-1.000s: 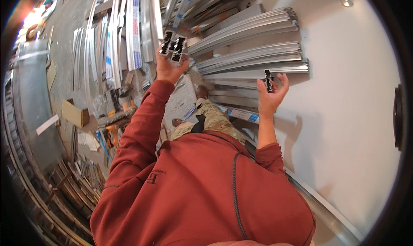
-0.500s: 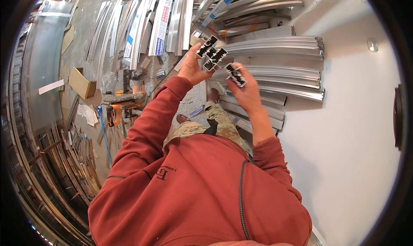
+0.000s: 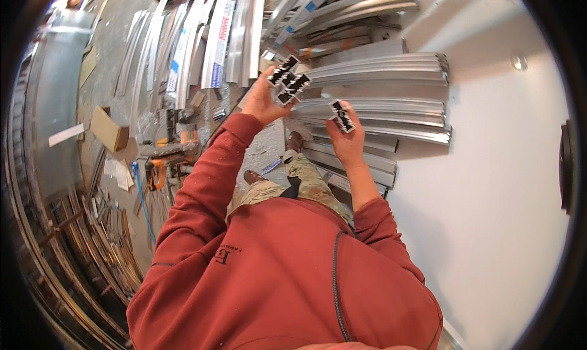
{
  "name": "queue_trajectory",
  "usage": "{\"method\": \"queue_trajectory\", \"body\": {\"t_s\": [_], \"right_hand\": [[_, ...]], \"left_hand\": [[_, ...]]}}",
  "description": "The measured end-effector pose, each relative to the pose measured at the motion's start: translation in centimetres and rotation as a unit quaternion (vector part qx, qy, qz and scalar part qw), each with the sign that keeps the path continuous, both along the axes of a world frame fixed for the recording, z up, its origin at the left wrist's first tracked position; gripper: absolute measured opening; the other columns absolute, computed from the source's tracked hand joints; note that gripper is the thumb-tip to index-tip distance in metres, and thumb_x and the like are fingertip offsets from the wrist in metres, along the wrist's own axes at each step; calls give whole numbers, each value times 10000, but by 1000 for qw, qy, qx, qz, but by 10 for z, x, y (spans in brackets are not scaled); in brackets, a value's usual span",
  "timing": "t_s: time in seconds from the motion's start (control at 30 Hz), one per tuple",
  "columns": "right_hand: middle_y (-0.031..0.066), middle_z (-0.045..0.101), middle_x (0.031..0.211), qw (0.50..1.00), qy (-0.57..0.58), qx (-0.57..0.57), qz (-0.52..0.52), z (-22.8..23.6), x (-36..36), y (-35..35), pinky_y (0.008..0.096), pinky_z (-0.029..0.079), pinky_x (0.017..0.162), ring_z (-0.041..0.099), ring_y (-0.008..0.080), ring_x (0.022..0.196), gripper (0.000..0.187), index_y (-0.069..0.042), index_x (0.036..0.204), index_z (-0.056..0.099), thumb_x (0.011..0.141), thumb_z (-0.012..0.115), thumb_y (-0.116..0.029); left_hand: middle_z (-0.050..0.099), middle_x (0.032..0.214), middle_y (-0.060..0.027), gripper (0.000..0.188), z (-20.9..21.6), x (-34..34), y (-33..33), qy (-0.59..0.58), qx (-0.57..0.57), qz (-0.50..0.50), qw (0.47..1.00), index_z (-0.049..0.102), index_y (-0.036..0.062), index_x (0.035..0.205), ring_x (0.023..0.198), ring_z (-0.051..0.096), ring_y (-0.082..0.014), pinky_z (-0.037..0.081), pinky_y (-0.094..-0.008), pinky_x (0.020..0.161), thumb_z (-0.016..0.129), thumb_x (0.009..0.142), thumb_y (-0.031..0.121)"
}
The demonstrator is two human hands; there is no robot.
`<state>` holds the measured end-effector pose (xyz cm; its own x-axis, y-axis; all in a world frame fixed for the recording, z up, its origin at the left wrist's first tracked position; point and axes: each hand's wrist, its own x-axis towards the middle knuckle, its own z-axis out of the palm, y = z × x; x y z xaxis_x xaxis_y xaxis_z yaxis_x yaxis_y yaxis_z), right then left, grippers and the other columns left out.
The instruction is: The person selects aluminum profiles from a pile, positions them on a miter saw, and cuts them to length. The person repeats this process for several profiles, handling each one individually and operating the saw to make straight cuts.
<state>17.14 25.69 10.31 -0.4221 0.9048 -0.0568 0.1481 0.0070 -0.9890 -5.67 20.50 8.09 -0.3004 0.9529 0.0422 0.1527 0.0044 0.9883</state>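
Observation:
My left hand [image 3: 265,99] is closed around a small bundle of short metal profile pieces [image 3: 290,81], their black hollow ends and toothed pale edges facing me. To its right, my right hand [image 3: 348,143] grips one more short metal profile piece [image 3: 341,116] of the same sort, held between thumb and fingers. A gap separates the single piece from the bundle. Both hands are raised in front of me, over the floor and the stacked profiles. Some fingertips are hidden behind the pieces.
Long silver profiles [image 3: 391,69] lie stacked at the right beside a white wall [image 3: 489,228]. More long profiles [image 3: 223,38] lie ahead. On the left are an orange and black power tool [image 3: 158,174], a blue hose [image 3: 142,194], a cardboard box [image 3: 110,130] and a glass-like sheet [image 3: 61,117].
My right hand has moved away from the bundle, turning the single profile piece more upright. The view has shifted slightly; both hands keep their hold.

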Motion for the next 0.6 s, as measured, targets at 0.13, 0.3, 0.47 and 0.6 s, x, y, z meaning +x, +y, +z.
{"method": "queue_trajectory", "body": {"t_s": [0.13, 0.3, 0.47, 0.6], "right_hand": [[-6, 626, 964, 982, 69, 12, -176, -8, 63, 13, 226, 466, 740, 562, 64, 840, 311, -33, 1176, 577, 880, 672, -32], [-16, 628, 973, 961, 12, -55, -271, -13, 105, 14, 218, 461, 766, 561, 66, 857, 306, -27, 1176, 579, 894, 687, -78], [-12, 628, 980, 971, 10, -27, -236, -21, 120, 4, 234, 466, 787, 562, 78, 871, 415, -10, 1267, 535, 900, 693, -121], [-12, 622, 966, 971, 30, -50, -234, -22, 124, 1, 233, 469, 777, 553, 74, 854, 454, -25, 1302, 513, 897, 695, -121]], "left_hand": [[583, 1235, -103, 815, -40, 4, 22, 112, -5, 3, 994, 275, 37, 1397, 1117, 589, -197, 471, -337, 978, 744, 731, 55], [472, 1267, -229, 919, -10, 59, 77, 157, -25, -16, 987, 328, -19, 1379, 1186, 483, -364, 408, -402, 1023, 809, 617, 163], [451, 1278, -237, 867, -17, 124, 140, 212, 6, -50, 976, 332, 1, 1357, 1207, 443, -404, 403, -434, 1032, 782, 632, 158], [453, 1286, -230, 855, -18, 169, 177, 237, -34, -89, 967, 349, 1, 1342, 1213, 442, -400, 397, -431, 1039, 788, 625, 155]]}}
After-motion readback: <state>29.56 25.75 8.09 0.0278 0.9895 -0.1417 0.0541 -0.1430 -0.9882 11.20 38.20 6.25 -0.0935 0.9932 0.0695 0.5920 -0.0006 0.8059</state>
